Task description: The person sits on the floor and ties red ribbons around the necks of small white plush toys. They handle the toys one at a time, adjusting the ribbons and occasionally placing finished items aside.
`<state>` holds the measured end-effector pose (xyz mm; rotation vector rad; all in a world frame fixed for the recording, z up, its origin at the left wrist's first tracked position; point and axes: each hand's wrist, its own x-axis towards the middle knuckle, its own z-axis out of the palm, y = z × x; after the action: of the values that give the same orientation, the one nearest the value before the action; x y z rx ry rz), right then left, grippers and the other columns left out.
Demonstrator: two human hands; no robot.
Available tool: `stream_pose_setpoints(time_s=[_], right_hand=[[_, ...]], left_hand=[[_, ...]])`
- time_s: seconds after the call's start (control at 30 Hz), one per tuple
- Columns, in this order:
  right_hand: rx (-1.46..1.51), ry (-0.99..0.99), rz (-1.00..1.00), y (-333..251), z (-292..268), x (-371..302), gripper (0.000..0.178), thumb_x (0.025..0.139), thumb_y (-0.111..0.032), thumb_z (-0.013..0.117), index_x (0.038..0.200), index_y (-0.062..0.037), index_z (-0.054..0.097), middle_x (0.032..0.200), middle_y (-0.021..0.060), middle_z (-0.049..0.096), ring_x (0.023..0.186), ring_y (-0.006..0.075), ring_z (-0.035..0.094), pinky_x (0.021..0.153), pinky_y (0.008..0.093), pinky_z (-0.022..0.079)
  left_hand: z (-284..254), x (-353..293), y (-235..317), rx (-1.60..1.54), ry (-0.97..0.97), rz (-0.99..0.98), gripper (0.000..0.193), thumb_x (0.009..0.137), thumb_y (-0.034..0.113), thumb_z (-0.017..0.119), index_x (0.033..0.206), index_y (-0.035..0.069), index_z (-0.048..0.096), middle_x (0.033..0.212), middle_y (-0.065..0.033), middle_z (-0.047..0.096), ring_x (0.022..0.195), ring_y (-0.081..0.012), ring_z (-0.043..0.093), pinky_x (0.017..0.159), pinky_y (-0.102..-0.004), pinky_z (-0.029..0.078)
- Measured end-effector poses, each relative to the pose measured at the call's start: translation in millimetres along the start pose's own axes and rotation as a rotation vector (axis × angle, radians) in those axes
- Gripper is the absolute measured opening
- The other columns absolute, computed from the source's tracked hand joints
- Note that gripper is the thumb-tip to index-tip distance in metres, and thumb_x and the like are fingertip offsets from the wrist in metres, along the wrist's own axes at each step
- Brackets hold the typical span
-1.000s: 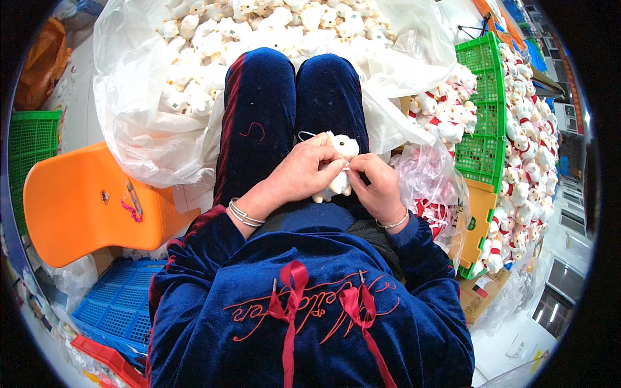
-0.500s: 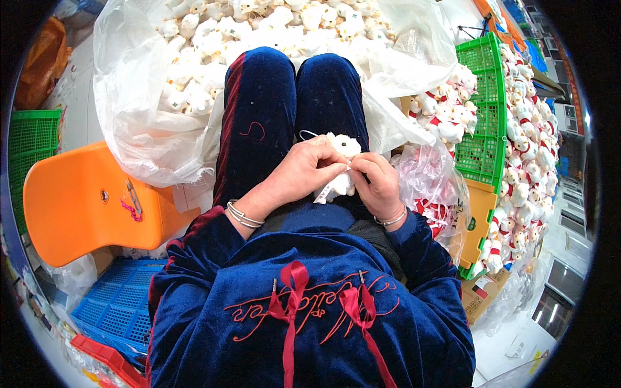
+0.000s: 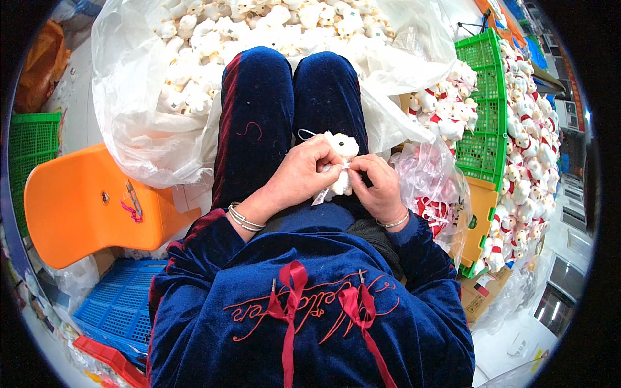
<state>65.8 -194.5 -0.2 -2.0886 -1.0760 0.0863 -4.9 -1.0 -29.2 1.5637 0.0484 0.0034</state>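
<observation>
A small white plush toy [image 3: 341, 145] with a dark eye sits upright on my lap, facing right, a white cord loop by its head. My left hand [image 3: 301, 169] is closed around its left side, thumb and forefinger pinched at the neck. From the other side, my right hand [image 3: 378, 184] pinches at the same spot. What lies between the fingertips is small and pale, and I cannot make it out. A white label [image 3: 320, 196] sticks out below the toy's body.
A clear plastic sack [image 3: 139, 110] of white plush toys [image 3: 259, 32] lies beyond my knees. To the right are a bag of red-and-white pieces [image 3: 435, 210], a green crate [image 3: 482, 103] and a heap of toys with red scarves [image 3: 521, 174]. Scissors [image 3: 134, 196] rest on an orange chair [image 3: 71, 207] at left.
Both hands and the toy have shifted very slightly left. The fingers still pinch at the toy's neck.
</observation>
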Motion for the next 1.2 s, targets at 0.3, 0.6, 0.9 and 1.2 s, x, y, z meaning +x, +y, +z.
stream_pose_setpoints(time_s=[0.3,0.6,0.9,1.2], right_hand=[[0.088,-0.004,0.052,0,1,-2,0.016,0.080,0.004,0.073,0.091,-0.0008,0.061,0.089,0.0134,0.067,0.081,0.0295,0.068,0.072,0.0356,0.054],[0.194,0.016,0.136,2,3,-6,0.010,0.086,0.002,0.069,0.093,-0.0006,0.062,0.089,0.0119,0.067,0.081,0.0255,0.068,0.074,0.0324,0.054],[0.139,0.020,0.126,2,1,-7,0.013,0.081,0.004,0.068,0.091,0.0005,0.061,0.093,0.0139,0.065,0.087,0.0303,0.064,0.079,0.0371,0.052],[0.074,-0.001,0.276,-4,-7,-9,0.011,0.095,-0.009,0.060,0.091,0.0007,0.063,0.090,0.0142,0.062,0.083,0.0292,0.060,0.076,0.0362,0.047]], left_hand=[[3,-1,-2,0.078,0.036,0.018,0.011,0.086,0.007,0.068,0.082,0.003,0.059,0.085,-0.0036,0.053,0.071,-0.0110,0.052,0.063,-0.0266,0.044],[3,-2,0,0.115,0.039,0.006,0.015,0.084,0.011,0.070,0.083,0.002,0.058,0.087,-0.0097,0.056,0.072,-0.0212,0.058,0.065,-0.0330,0.049],[0,-4,-3,0.091,0.035,-0.037,0.010,0.084,0.006,0.070,0.084,0.002,0.060,0.087,-0.0056,0.054,0.073,-0.0131,0.054,0.065,-0.0278,0.046],[-1,-6,-5,0.095,0.103,-0.019,0.012,0.087,0.008,0.070,0.084,0.001,0.060,0.085,-0.0066,0.054,0.072,-0.0137,0.053,0.066,-0.0278,0.045]])
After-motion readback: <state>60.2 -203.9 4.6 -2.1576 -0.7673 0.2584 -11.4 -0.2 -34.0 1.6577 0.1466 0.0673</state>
